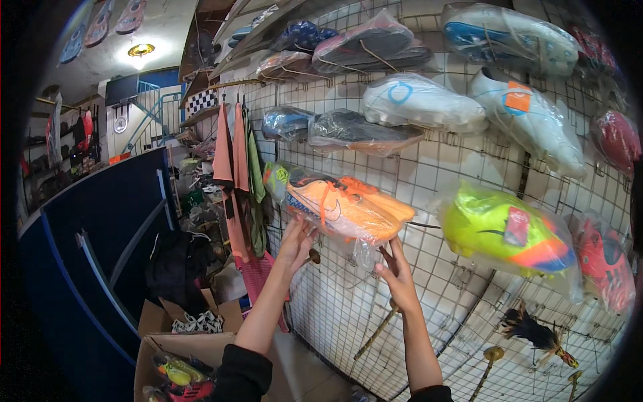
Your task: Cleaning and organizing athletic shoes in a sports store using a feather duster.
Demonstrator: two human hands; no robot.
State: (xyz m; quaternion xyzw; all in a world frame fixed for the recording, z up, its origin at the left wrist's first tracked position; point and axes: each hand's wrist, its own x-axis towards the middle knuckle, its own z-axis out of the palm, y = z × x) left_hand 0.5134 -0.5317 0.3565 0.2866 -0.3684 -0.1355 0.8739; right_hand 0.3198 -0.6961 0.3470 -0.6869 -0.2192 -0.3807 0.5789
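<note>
An orange sports shoe [355, 209] in a clear plastic bag is raised against the wire grid, its toe pointing right. My left hand [296, 242] is under its left end, fingers curled against the bag. At the toe end, my right hand [399, 276] has its fingers up against the underside, beside a hanging loose fold of the bag. Both hands grip the bagged shoe from below. Part of the left fingers is hidden by it. To the right hangs a bagged yellow-green shoe [502, 231]; a green bagged shoe [276, 179] shows just behind the orange one's left end.
Bagged white shoes [423, 100] and dark shoes [362, 130] hang in rows on the wire grid [328, 295]. Bare hooks [492, 355] stick out below, near a feather duster [536, 331]. Pink garments [231, 154], an open cardboard box [151, 358] and a dark blue panel [60, 268] stand left.
</note>
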